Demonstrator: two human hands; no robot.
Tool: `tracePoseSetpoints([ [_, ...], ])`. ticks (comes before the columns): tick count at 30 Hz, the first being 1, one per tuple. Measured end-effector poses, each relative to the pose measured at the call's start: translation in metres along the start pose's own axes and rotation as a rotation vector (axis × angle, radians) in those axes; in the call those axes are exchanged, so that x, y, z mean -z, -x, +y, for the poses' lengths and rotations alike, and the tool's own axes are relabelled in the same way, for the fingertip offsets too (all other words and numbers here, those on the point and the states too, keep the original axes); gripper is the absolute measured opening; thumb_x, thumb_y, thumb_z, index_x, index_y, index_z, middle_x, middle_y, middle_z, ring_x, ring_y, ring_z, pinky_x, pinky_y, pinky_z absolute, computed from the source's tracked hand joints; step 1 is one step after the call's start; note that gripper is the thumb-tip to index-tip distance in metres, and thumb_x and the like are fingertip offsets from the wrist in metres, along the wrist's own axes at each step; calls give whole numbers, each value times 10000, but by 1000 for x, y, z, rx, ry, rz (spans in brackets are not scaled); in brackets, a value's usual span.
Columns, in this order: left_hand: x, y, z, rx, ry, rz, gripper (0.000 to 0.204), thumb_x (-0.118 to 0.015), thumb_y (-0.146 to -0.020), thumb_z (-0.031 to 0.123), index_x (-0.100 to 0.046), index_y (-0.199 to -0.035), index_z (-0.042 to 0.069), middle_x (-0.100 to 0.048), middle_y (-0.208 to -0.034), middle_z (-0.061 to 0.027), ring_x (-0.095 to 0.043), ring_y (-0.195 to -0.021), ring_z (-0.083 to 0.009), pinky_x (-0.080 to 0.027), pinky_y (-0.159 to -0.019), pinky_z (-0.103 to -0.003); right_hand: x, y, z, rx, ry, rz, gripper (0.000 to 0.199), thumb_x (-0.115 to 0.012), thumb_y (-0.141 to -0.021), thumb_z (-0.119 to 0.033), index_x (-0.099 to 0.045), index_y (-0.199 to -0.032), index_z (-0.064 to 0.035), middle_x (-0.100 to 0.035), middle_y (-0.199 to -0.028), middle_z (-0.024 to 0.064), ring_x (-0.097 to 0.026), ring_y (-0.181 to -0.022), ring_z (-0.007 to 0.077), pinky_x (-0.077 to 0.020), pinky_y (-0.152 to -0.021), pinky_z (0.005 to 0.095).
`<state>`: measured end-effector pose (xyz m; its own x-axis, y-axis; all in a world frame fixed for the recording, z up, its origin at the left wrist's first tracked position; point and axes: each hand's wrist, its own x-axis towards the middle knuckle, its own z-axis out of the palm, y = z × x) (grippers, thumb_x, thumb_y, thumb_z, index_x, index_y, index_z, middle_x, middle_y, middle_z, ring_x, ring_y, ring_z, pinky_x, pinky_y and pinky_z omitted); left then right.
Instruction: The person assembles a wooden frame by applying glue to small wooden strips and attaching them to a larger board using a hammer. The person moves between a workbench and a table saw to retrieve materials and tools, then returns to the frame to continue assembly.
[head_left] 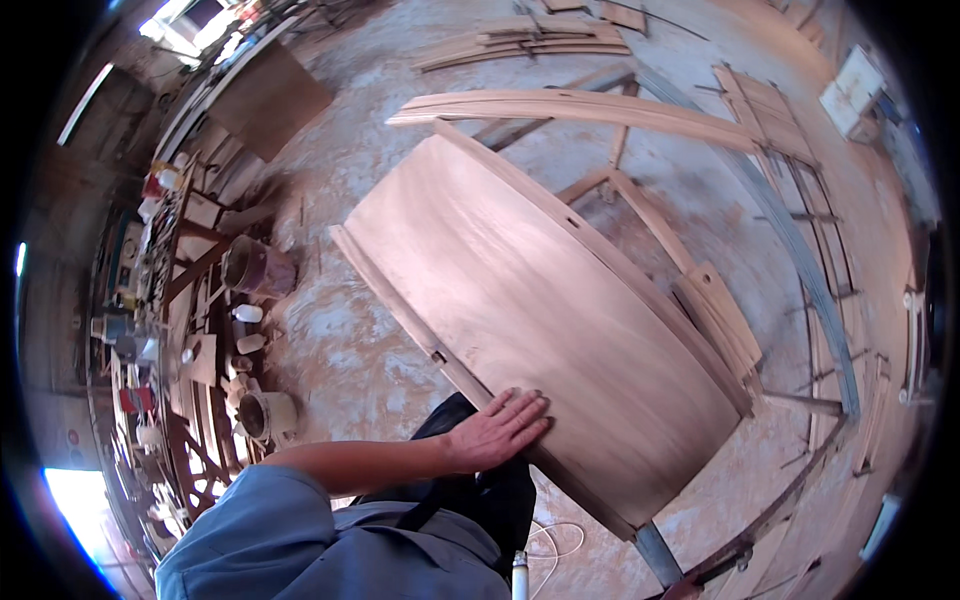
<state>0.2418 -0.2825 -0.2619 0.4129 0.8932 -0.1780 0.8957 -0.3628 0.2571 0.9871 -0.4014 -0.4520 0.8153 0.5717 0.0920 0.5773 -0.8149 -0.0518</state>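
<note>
My left hand (500,430) lies flat on the near edge of a large wooden panel (540,300), its fingers stretched out over the smooth face. The palm rests by the near wooden rail (400,308), which has a small slot cut in it. A second slotted rail (590,235) runs along the panel's far long side. The panel slants from upper left to lower right, raised above the floor on a stand whose grey-blue leg (655,555) shows below its lower corner. I cannot see my right hand.
Beyond the panel lie a long curved-looking board (580,105) and a blue-grey beam (800,250). Boards (530,45) are stacked farther off. Along the left stand buckets (268,415), bottles (247,313) and a cluttered rack. A pale cable (560,530) loops on the dusty floor.
</note>
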Motion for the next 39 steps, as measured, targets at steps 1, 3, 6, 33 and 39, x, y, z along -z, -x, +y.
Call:
tracePoseSetpoints([
  [1,2,1,-1,19,6,-20,598,-461,-915,182,-336,-1474,10,-303,-1545,-246,-280,-1458,-374,-221,-1174,-566,19,6,-19,-19,23,-50,625,-641,-900,-486,-581,-1194,62,-650,-1014,267,-653,-860,402,-548,-727,507],
  [3,2,0,1,-1,-5,-28,601,-500,-891,150,-357,-1457,5,-325,-1524,-257,-294,-1446,-390,-221,-1173,-569,57,20,-62,-24,36,-130,652,-630,-896,-531,-605,-1181,55,-666,-1107,263,-656,-976,418,-541,-793,498],
  [6,-1,-4,6,52,105,-151,636,-621,-815,194,-450,-1392,-13,-320,-1507,-298,-283,-1428,-459,-213,-1163,-600,91,45,-106,-187,125,-227,562,-624,-901,-498,-617,-1208,-27,-681,-1137,189,-655,-1023,374,-529,-821,506],
  [33,3,-8,35,61,-31,-159,827,-767,-666,108,-406,-1395,-39,-282,-1520,-322,-236,-1439,-478,-190,-1184,-568,93,53,-132,-23,-46,-146,559,-599,-919,-410,-487,-1279,4,-560,-1211,230,-538,-1156,401,-470,-952,512],
  [39,8,-5,32,61,-166,-202,751,-686,-818,268,-371,-1438,-16,-305,-1513,-309,-269,-1426,-463,-193,-1181,-566,56,38,-97,87,204,-51,642,-550,-964,-433,-415,-1393,25,-522,-1332,221,-535,-1196,380,-468,-978,482],
])
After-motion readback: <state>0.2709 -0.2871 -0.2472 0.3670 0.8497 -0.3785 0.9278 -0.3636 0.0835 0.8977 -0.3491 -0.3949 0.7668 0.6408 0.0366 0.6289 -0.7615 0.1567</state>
